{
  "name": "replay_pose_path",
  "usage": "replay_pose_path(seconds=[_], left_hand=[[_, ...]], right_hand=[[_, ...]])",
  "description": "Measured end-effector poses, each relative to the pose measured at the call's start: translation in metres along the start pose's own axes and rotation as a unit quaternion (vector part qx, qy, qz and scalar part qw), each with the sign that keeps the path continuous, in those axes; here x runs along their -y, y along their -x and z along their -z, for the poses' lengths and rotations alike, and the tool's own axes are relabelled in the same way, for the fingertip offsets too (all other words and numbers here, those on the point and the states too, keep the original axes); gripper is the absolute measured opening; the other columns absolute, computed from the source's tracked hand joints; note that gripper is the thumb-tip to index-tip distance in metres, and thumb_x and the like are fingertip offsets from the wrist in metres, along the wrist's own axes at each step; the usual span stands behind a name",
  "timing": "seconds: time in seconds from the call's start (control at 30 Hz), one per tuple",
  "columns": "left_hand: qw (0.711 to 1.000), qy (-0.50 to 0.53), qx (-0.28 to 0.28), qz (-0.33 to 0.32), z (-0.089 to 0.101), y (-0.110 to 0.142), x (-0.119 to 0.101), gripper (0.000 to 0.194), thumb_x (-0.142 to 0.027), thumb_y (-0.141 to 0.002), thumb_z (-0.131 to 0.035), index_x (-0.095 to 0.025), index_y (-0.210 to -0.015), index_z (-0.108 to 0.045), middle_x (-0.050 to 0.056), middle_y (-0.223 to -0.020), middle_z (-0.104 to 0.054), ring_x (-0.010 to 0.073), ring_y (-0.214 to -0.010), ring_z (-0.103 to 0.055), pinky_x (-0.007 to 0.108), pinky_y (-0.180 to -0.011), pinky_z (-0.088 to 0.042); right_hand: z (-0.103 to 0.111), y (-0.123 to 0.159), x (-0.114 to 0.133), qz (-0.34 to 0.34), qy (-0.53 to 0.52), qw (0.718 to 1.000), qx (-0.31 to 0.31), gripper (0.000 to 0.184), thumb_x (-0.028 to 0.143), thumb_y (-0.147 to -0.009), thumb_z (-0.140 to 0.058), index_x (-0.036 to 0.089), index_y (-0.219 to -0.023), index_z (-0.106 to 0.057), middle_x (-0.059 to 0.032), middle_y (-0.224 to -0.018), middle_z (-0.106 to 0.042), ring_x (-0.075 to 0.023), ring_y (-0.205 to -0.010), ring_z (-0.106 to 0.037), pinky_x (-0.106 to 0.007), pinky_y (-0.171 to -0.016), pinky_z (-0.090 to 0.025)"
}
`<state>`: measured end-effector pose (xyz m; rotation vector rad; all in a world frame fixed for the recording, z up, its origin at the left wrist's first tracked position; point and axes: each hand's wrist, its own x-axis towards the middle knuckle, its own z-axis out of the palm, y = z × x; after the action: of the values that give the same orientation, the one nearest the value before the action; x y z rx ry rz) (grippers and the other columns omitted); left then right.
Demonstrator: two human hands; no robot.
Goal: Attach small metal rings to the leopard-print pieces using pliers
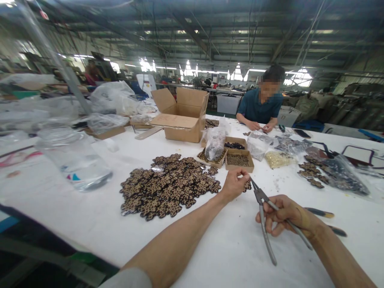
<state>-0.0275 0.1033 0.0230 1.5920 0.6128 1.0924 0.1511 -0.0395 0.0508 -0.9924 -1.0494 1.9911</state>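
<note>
My left hand is closed in a pinch over the white table. A leopard-print piece with a dark edge shows at its fingertips, mostly hidden behind them. My right hand grips long-nosed pliers with bare metal handles; their handles are spread and their tips meet the fingertips of my left hand. What lies between the tips is too small to tell. A heap of leopard-print pieces with scalloped outlines lies left of my left hand. Beneath my right wrist, a second tool with black and yellow handles rests on the table.
Small boxes of metal bits stand beyond my hands, near an open carton. A clear water jug is at left. Plastic bags lie at right. Across the table, a co-worker leans over small pieces.
</note>
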Motion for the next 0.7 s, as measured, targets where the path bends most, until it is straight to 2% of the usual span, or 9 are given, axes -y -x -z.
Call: replay_pose_path(seconds=[0.17, 0.33, 0.53, 0.7], left_hand=[[1.0, 0.01, -0.002, -0.001, -0.001, 0.001, -0.003, 0.018, -0.03, -0.084, -0.063, -0.013, -0.082, -0.06, 0.006, -0.081, -0.063, 0.0114, -0.07, -0.06, 0.02, -0.057, -0.048], [0.999, 0.047, -0.01, 0.012, -0.002, 0.002, -0.007, 0.018, -0.031, -0.085, -0.061, -0.013, -0.083, -0.059, 0.006, -0.08, -0.063, 0.011, -0.062, -0.059, 0.021, -0.053, -0.049], [0.998, 0.047, -0.041, 0.004, -0.002, 0.002, -0.009, 0.016, -0.028, -0.083, -0.064, -0.013, -0.082, -0.06, 0.006, -0.079, -0.063, 0.01, -0.066, -0.058, 0.019, -0.057, -0.047], [0.996, 0.057, -0.068, -0.004, -0.002, 0.0, -0.01, 0.017, -0.027, -0.078, -0.07, -0.013, -0.077, -0.062, 0.006, -0.078, -0.063, 0.0124, -0.072, -0.06, 0.022, -0.064, -0.048]], right_hand=[[0.003, -0.004, -0.003, -0.001, -0.007, 1.0, 0.009, 0.03, 0.011, -0.067, -0.069, 0.012, -0.093, -0.055, -0.0207, -0.109, -0.065, -0.0275, -0.081, -0.07, -0.036, -0.066, -0.061], [-0.002, -0.006, -0.006, 0.032, -0.025, 0.999, 0.016, 0.028, 0.012, -0.068, -0.066, 0.011, -0.094, -0.056, -0.02, -0.106, -0.065, -0.0228, -0.073, -0.068, -0.033, -0.06, -0.06], [-0.01, -0.012, -0.011, 0.06, -0.056, 0.996, 0.018, 0.024, 0.008, -0.071, -0.062, 0.012, -0.093, -0.054, -0.0178, -0.102, -0.066, -0.0173, -0.069, -0.063, -0.039, -0.064, -0.061], [-0.011, -0.018, -0.015, 0.075, -0.079, 0.994, 0.022, 0.023, 0.008, -0.072, -0.062, 0.013, -0.092, -0.052, -0.0173, -0.1, -0.066, -0.0161, -0.067, -0.061, -0.038, -0.064, -0.061]])
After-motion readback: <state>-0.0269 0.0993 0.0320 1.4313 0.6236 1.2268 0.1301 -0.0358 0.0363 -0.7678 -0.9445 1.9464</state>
